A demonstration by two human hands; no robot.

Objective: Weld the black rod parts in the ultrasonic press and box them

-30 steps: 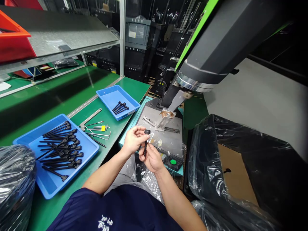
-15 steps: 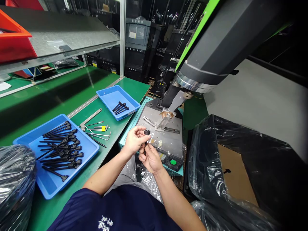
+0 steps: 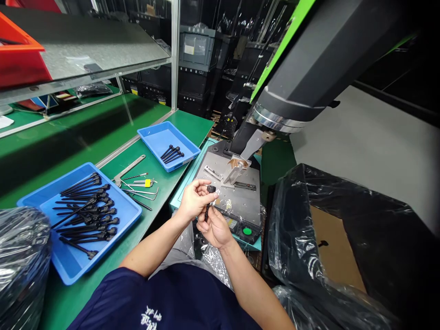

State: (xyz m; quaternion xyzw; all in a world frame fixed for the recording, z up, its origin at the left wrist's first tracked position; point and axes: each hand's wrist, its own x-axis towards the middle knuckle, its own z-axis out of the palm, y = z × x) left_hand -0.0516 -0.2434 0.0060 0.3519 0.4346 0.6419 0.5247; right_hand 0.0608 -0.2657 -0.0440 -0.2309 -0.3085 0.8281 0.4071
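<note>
My left hand (image 3: 193, 201) pinches a black thick-headed rod (image 3: 211, 189) near its head, which points up. Just below, my right hand (image 3: 216, 229) has its fingers closed on the rod's thin lower part; the fingers partly hide it. Similar black rods (image 3: 91, 208) lie piled in a large blue tray (image 3: 41, 199) on the left. Several more rods (image 3: 173, 153) rest in a smaller blue tray (image 3: 151, 133) farther back.
Beyond my hands stands a machine with a metal base plate (image 3: 213, 160), an upright fixture (image 3: 235, 172) and a green button (image 3: 247, 231). Hex keys (image 3: 146, 183) and an adjustable wrench (image 3: 129, 169) lie between the trays. At right is a plastic-lined box (image 3: 292, 215).
The rod has turned slightly in my fingers, its head moving a little to the right. More of its lower part shows between my hands. The trays look the same.
</note>
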